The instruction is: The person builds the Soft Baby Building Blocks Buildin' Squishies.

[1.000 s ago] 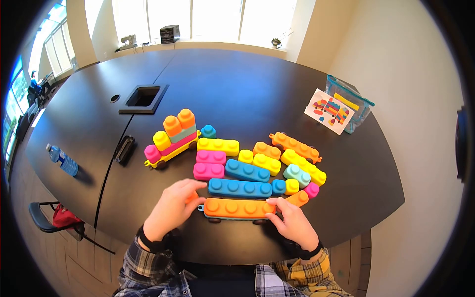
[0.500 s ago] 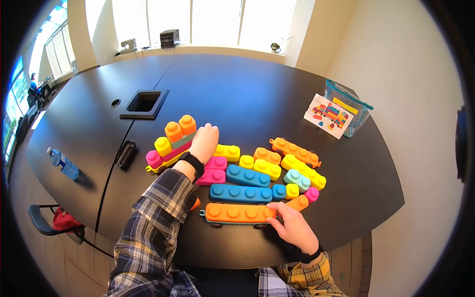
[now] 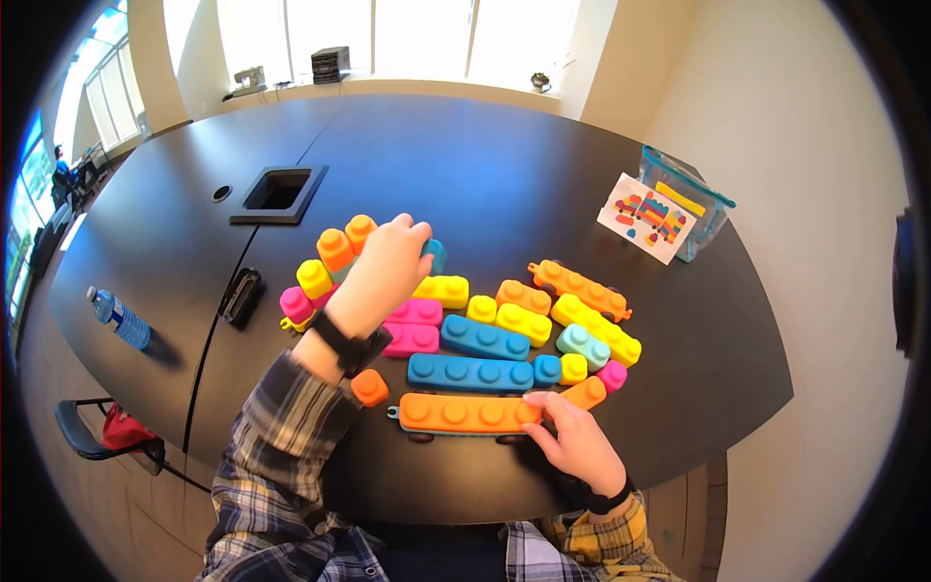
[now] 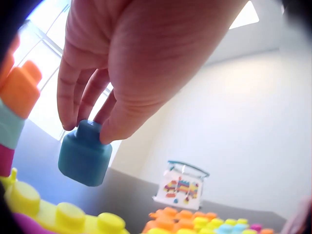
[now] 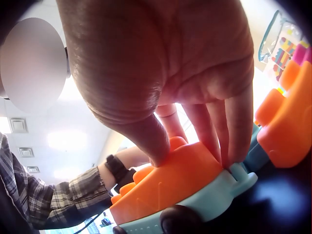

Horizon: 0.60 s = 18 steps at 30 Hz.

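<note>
The person's left hand (image 3: 378, 267) pinched the stud of a small blue block (image 4: 85, 158) between thumb and fingers, to the right of a wheeled stack of blocks (image 3: 335, 250) and beyond a long yellow block (image 3: 446, 291); whether it touched the worktop (image 3: 436, 165) could not be told. Nearer, the right hand (image 3: 574, 441) grasped the right end of a long orange block (image 3: 456, 412), seated on a pale teal wheeled base (image 5: 209, 207). A small orange block (image 3: 369, 388) lay just left. At far right, a picture card (image 3: 645, 218) stood before a clear bag (image 3: 713, 231).
</note>
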Available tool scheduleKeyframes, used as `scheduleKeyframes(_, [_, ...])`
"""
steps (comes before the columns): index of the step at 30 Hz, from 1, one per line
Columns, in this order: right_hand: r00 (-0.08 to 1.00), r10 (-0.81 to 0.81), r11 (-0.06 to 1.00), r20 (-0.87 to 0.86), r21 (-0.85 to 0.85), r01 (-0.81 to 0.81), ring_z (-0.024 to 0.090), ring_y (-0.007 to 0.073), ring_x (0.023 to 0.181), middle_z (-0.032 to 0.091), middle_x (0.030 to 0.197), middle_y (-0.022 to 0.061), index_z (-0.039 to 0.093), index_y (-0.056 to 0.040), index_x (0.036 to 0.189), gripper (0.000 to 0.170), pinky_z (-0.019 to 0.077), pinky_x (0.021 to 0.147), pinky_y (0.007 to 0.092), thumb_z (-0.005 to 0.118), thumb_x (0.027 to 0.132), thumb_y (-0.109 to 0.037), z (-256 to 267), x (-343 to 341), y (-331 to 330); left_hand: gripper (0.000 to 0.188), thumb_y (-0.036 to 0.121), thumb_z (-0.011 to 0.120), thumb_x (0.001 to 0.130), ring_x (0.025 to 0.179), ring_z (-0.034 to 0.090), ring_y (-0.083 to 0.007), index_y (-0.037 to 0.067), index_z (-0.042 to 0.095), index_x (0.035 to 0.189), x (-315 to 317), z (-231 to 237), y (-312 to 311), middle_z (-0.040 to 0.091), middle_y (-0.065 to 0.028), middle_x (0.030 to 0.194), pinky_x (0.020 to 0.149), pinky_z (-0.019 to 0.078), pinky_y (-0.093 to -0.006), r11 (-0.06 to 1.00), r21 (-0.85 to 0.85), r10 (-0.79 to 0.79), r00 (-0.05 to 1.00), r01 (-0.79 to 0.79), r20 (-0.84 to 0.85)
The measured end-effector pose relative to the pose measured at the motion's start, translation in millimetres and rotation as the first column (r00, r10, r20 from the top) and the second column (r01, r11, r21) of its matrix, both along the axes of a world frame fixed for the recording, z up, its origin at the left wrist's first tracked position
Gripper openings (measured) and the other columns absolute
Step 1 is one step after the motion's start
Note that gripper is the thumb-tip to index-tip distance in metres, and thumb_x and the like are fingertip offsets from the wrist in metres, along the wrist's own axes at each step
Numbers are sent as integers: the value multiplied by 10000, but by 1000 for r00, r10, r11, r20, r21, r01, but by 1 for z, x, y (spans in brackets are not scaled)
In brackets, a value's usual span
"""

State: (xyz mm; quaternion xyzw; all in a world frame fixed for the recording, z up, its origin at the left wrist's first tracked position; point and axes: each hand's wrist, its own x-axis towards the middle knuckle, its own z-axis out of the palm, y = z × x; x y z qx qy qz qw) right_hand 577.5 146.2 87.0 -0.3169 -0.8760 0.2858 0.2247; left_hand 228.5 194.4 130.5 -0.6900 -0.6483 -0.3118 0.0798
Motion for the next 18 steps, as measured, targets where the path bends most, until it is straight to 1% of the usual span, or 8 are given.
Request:
scheduleKeyframes(1, [1000, -6, 1000, 8, -20, 7, 724, 330, 950, 709, 1108, 148, 617, -23, 1250, 341, 581, 816, 376, 754, 955, -126, 0, 0, 0, 175, 109, 748, 886, 906, 674, -383, 28, 686, 1028, 4, 13, -16, 653, -173, 971, 808, 559, -454, 1000, -3, 1, 1000, -1, 0])
scheduleKeyframes(3, [1000, -2, 1000, 13, -19, 2, 726, 324, 940, 708, 1108, 147, 616, -23, 1251, 342, 584, 816, 372, 754, 955, -125, 2, -1, 0, 216, 155, 777, 891, 865, 662, -351, 26, 708, 1050, 14, 30, -51, 647, -164, 950, 769, 544, -418, 994, -14, -105, 992, 106, 70])
scheduleKeyframes(8, [1000, 9, 1000, -15, 12, -9, 723, 320, 923, 704, 1106, 144, 614, -22, 1255, 346, 588, 827, 365, 754, 954, -122, -1, -1, 0, 236, 161, 807, 874, 847, 656, -314, 25, 723, 1047, 28, 34, -115, 629, -133, 917, 762, 538, -400, 974, -90, -191, 965, 209, 177])
scheduleKeyframes(9, [1000, 1, 1000, 11, -24, -1, 707, 352, 999, 702, 1155, 154, 616, -17, 1258, 346, 581, 866, 393, 744, 958, -134, 2, -1, 0, 236, 161, 811, 870, 852, 657, -311, 33, 728, 1050, 30, 34, -124, 632, -129, 922, 767, 540, -400, 965, -139, -191, 960, 222, 207])
scheduleKeyframes(10, [999, -6, 998, 36, -58, 8, 692, 385, 1075, 700, 1205, 164, 618, -12, 1261, 347, 574, 905, 421, 733, 962, -146, 3, -1, -1, 236, 161, 811, 870, 852, 657, -311, 33, 728, 1050, 32, 32, -132, 632, -129, 922, 767, 540, -400, 965, -138, -192, 959, 222, 207])
scheduleKeyframes(13, [999, -9, 998, 31, -58, 11, 691, 386, 1083, 700, 1207, 164, 617, -12, 1262, 349, 573, 910, 420, 733, 963, -148, 1, -1, -1, 238, 144, 827, 853, 833, 661, -297, 46, 736, 1050, 39, 22, -149, 635, -116, 920, 755, 547, -394, 965, -164, -167, 962, 204, 215])
scheduleKeyframes(16, [999, -2, 998, 33, -63, 4, 689, 386, 1088, 700, 1210, 164, 617, -11, 1263, 350, 571, 916, 421, 733, 964, -151, 2, -1, -1, 234, 116, 852, 825, 794, 674, -257, 51, 744, 1021, 48, 8, -155, 633, -90, 913, 714, 560, -365, 948, -172, -200, 923, 267, 330])
scheduleKeyframes(18, [999, -2, 998, 35, -62, 4, 689, 386, 1090, 700, 1211, 164, 617, -11, 1262, 349, 571, 918, 421, 733, 964, -151, 2, -2, 0, 231, 115, 852, 826, 789, 672, -250, 51, 745, 1021, 52, 5, -157, 631, -87, 911, 715, 561, -361, 951, -173, -188, 923, 257, 337])
